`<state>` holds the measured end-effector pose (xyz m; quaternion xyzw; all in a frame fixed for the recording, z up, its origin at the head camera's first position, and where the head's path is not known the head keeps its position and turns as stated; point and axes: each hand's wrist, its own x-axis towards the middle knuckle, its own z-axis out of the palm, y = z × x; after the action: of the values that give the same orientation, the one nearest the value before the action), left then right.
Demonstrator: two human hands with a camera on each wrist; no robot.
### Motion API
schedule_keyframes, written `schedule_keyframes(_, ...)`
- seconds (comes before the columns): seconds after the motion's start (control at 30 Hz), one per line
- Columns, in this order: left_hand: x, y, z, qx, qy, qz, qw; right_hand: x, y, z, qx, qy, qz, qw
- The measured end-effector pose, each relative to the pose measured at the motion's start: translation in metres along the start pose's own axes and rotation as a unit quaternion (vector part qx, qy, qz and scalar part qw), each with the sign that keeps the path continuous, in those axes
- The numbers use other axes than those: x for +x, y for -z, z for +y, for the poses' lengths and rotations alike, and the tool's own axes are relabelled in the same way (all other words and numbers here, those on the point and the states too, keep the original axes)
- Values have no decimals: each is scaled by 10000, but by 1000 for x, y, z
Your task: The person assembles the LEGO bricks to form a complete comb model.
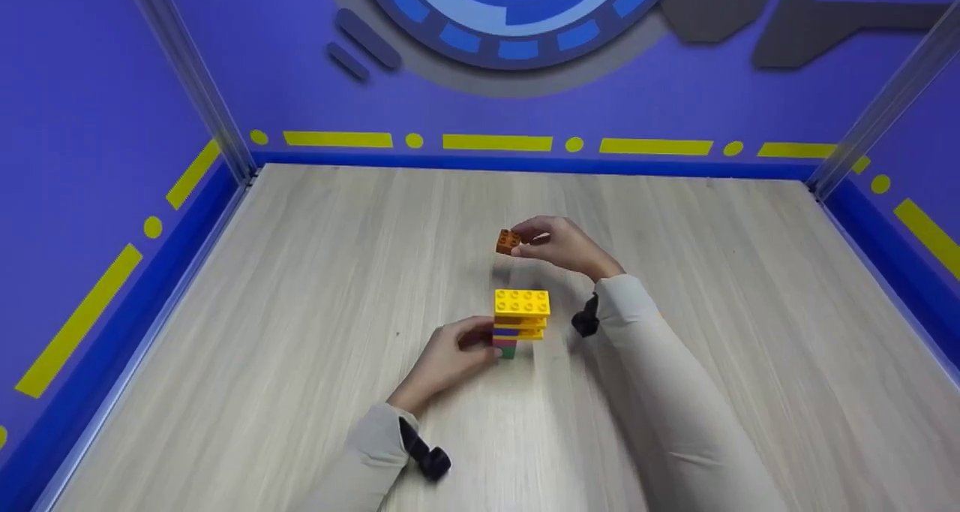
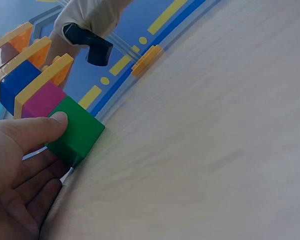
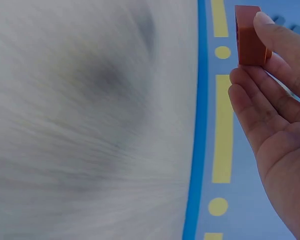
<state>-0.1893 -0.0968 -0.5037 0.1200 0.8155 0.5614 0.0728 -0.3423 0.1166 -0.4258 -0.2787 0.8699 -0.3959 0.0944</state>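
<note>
A tower of stacked toy bricks (image 1: 521, 302) stands upright on the table. Its bottom brick is green (image 2: 78, 127), below pink, blue and brown bricks, with yellow plates between and on top jutting to the right. My left hand (image 1: 448, 358) holds the tower low down, the thumb on the green brick and the other fingers partly hidden behind. Beyond the tower, my right hand (image 1: 562, 246) pinches a small brown brick (image 3: 251, 36) between thumb and fingers, above the table; its studs show in the head view.
A pale wood-look table (image 1: 300, 287) is enclosed by blue-purple walls (image 1: 480, 114) with yellow markings at the back and both sides. A small orange-yellow piece (image 2: 145, 60) shows beyond the tower in the left wrist view. Dark straps hang from both sleeves.
</note>
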Motion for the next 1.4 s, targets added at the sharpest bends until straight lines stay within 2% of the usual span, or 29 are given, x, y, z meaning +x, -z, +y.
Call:
schedule_keyframes(0.3,0,0,-1,9,-14,19,10000,-12,14,-9,116,169,18,9998)
schedule_keyframes(0.67,-1,0,-1,-54,-39,-13,10000,-29,29,-24,36,655,5,9978)
schedule_keyframes(1.2,-2,0,0,45,-36,11,10000,-48,34,-46,40,1271,-204,9917)
schedule_keyframes(1.4,-1,0,-1,-71,-57,-26,10000,-58,32,-54,159,1529,-355,9875)
